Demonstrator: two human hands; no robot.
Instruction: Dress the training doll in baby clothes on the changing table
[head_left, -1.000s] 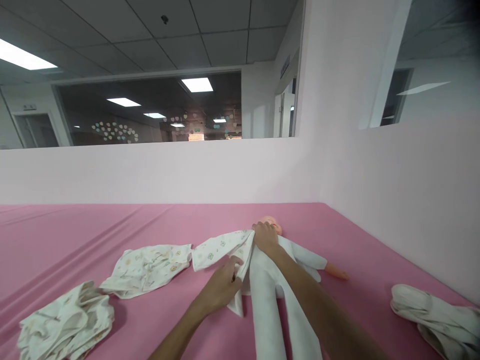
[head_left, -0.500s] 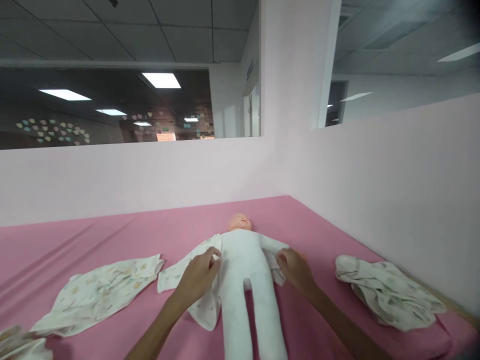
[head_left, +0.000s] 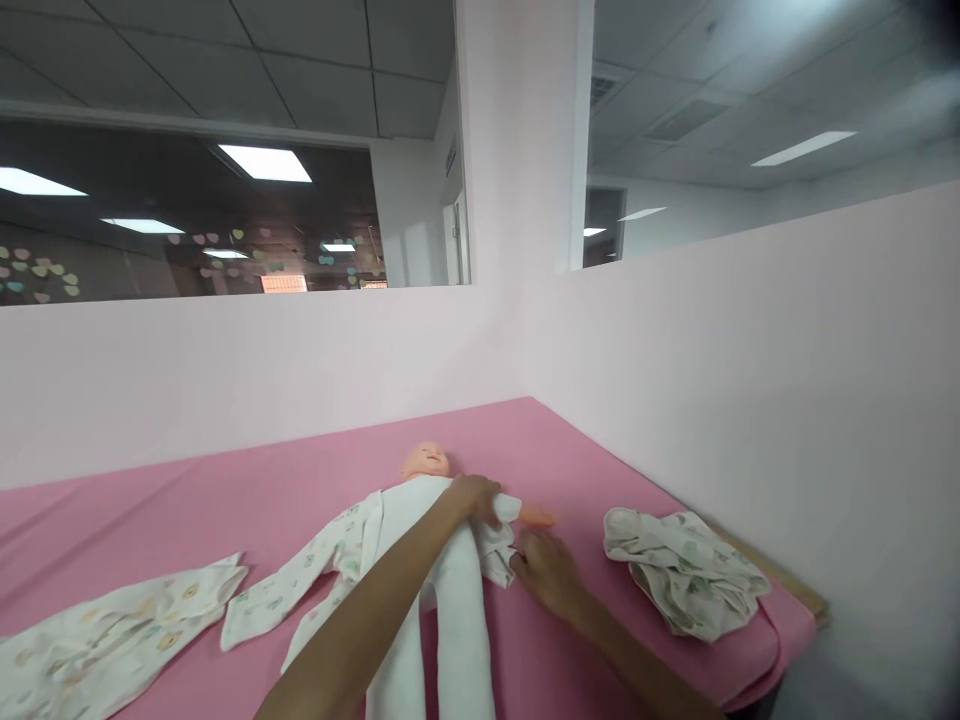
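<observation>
A baby doll point(head_left: 427, 462) lies on its back in a white long-sleeved bodysuit point(head_left: 459, 620). On the left, a printed baby shirt point(head_left: 319, 560) covers the doll's arm and side. Part of that shirt's cloth point(head_left: 495, 552) shows beneath the doll's other arm. My left hand point(head_left: 476, 497) reaches across the chest and is closed around this arm near the white sleeve; the doll's bare hand point(head_left: 536, 516) sticks out beyond. Just below it, my right hand point(head_left: 547, 570) has curled fingers pinching the edge of the shirt cloth.
Printed baby clothing point(head_left: 135, 630) lies spread at the left. A crumpled printed garment point(head_left: 686, 570) lies at the right near the edge of the pink-covered table point(head_left: 300, 480). White walls point(head_left: 712, 370) with windows rise behind and to the right.
My left hand has moved from the shirt on the left across to the doll's arm on the right. My right hand has dropped below that arm. The view has turned right.
</observation>
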